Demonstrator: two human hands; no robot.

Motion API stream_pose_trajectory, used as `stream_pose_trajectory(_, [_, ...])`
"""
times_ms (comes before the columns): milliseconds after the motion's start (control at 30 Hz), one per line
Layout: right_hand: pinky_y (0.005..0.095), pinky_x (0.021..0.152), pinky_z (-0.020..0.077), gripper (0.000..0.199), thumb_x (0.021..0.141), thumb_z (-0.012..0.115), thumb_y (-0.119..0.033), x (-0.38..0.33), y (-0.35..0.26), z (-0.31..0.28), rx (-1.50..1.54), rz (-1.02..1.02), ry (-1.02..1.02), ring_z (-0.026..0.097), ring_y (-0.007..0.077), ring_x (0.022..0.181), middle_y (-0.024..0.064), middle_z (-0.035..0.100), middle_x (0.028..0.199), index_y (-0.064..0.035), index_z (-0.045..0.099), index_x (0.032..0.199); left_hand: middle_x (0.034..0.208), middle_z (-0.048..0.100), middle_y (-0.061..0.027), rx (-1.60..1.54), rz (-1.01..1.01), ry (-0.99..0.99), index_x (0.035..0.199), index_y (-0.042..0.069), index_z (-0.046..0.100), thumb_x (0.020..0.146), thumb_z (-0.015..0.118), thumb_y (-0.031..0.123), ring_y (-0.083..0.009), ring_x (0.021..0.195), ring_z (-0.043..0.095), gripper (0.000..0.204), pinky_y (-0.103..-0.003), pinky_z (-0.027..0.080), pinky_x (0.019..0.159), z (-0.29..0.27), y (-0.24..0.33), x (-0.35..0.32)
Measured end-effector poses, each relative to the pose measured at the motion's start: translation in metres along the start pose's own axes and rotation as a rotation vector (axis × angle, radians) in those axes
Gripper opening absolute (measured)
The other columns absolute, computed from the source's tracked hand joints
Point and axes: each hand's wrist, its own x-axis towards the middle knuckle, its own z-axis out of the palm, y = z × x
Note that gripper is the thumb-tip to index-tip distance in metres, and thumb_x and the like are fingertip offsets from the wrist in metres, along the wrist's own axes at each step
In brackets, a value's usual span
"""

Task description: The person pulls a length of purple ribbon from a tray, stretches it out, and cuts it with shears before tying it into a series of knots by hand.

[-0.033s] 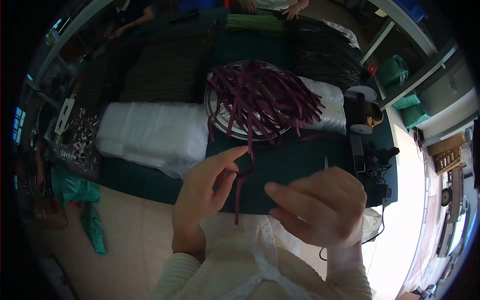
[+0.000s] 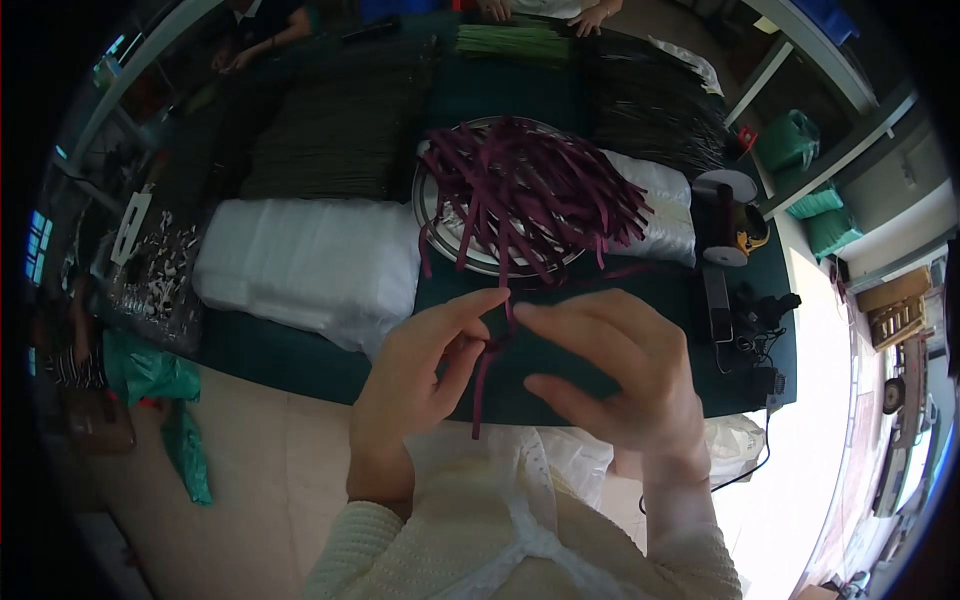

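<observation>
My left hand (image 2: 420, 365) pinches a narrow purple ribbon (image 2: 479, 395) between thumb and fingers, over the table's near edge. The ribbon makes a small loop at the fingertips, and its tail hangs straight down. My right hand (image 2: 625, 360) is just right of the loop, index finger and thumb spread apart. Its index fingertip is at the ribbon or very close; I cannot tell if they touch. Beyond my hands, a heap of similar purple ribbons (image 2: 540, 195) spills over a round metal tray (image 2: 421, 222).
Left of the tray lies a white plastic-wrapped bundle (image 2: 305, 265), with a smaller wrapped pack (image 2: 655, 205) to its right. Spools (image 2: 724, 240), a small black device (image 2: 717, 305) and cables occupy the right edge. Dark stem bundles (image 2: 320, 135) lie further back. Other people's hands (image 2: 590, 18) show across the table.
My right hand has moved up and left toward the ribbon loop, its index finger and thumb spreading apart. The left hand keeps its pinch on the ribbon, nearly unmoved.
</observation>
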Motion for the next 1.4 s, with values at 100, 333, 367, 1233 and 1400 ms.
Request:
stream_pose_trajectory(100, [0.0302, 0.075, 0.0482, 0.041, 0.082, 0.063, -0.009, -0.023, 0.042, 0.059, 0.649, 0.398, 0.154, 0.06, 0.0182, 0.083, 0.0131, 0.061, 0.098, 0.0004, 0.05, 0.119, 0.076, 0.06, -0.009, -0.081, -0.023, -0.025, 0.112, 0.004, 0.051, 0.076, 0.056, -0.007, -0.0179, 0.066, 0.058, 0.038, -0.026, 0.046, 0.061, 0.008, -0.002, 0.008])
stream_pose_trajectory(333, [0.021, 0.06, 0.046, 0.027, 0.087, 0.059, -0.01, -0.056, 0.061, 0.086, 1.0, 0.726, -0.021, 0.055, 0.0068, 0.069, 0.0051, 0.062, 0.084, 0.0033, 0.055, 0.11, 0.074, 0.061, -0.0085, -0.069, -0.13, -0.048, 0.106, 0.003, 0.049, 0.076, 0.055, -0.006, -0.0147, 0.064, 0.056, 0.032, -0.025, 0.044, 0.062, 0.018, -0.022, -0.001])
stream_pose_trajectory(367, [0.0207, 0.06, 0.0457, 0.023, 0.086, 0.061, -0.009, -0.055, 0.061, 0.084, 0.919, 0.728, -0.041, 0.055, 0.0065, 0.069, 0.0046, 0.062, 0.082, 0.0034, 0.057, 0.105, 0.074, 0.061, -0.0085, -0.073, -0.137, -0.05, 0.106, 0.003, 0.049, 0.076, 0.055, -0.006, -0.0147, 0.064, 0.056, 0.032, -0.025, 0.044, 0.062, 0.019, -0.024, -0.001])
stream_pose_trajectory(1233, [0.0178, 0.049, 0.038, 0.009, 0.073, 0.072, -0.002, -0.068, 0.05, 0.097, 0.38, 0.576, 0.371, 0.051, 0.006, 0.058, 0.0034, 0.06, 0.071, -0.0011, 0.066, 0.079, 0.087, 0.059, -0.007, -0.793, -0.304, 0.181, 0.095, -0.003, 0.066, 0.077, 0.061, -0.008, -0.0118, 0.079, 0.056, 0.02, -0.022, 0.044, 0.071, 0.055, -0.051, -0.02])
stream_pose_trajectory(1400, [0.0217, 0.054, 0.0414, 0.02, 0.072, 0.07, 0.002, -0.064, 0.045, 0.095, 0.469, 0.576, 0.362, 0.053, 0.0083, 0.062, 0.0035, 0.06, 0.075, -0.0016, 0.063, 0.09, 0.085, 0.06, -0.0073, -0.65, -0.271, 0.2, 0.09, -0.002, 0.066, 0.077, 0.061, -0.007, -0.0125, 0.077, 0.056, 0.015, -0.022, 0.044, 0.068, 0.05, -0.048, -0.018])
